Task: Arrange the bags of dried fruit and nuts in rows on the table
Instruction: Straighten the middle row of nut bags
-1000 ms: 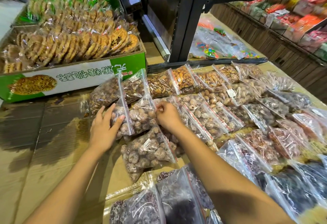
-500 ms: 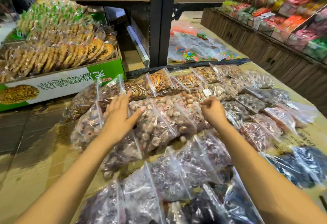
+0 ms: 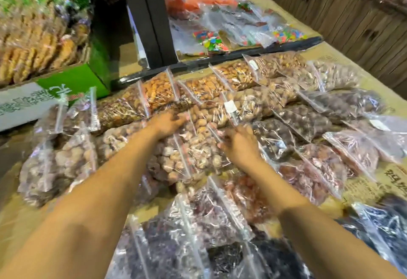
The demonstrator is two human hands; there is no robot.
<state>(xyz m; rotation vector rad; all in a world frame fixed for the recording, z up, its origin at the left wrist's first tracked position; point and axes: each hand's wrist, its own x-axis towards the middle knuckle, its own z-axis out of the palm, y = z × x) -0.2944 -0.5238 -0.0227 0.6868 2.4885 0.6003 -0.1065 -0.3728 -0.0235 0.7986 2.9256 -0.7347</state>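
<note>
Clear zip bags of nuts and dried fruit lie in slanted, overlapping rows on the cardboard-covered table (image 3: 394, 104). Orange-brown nuts (image 3: 158, 90) fill the back row, dark fruit (image 3: 304, 120) lies to the right, and pinkish fruit (image 3: 326, 164) is nearer me. My left hand (image 3: 167, 123) lies flat, fingers spread, on a middle-row bag. My right hand (image 3: 239, 144) has its fingers curled on the zip edge of the bag of pale round pieces (image 3: 193, 157). Motion blur hides the exact grip.
A green and white carton (image 3: 72, 80) of wrapped biscuits stands at the back left. A black post (image 3: 152, 18) rises behind the rows, with bags of coloured sweets (image 3: 211, 40) past it. A wooden-slat counter (image 3: 352, 21) runs along the right. Dark-fruit bags (image 3: 176, 245) crowd the near edge.
My left hand has left the left-side bags and moved right onto the middle row. My right hand has drawn in closer to it. The view has tipped forward and down.
</note>
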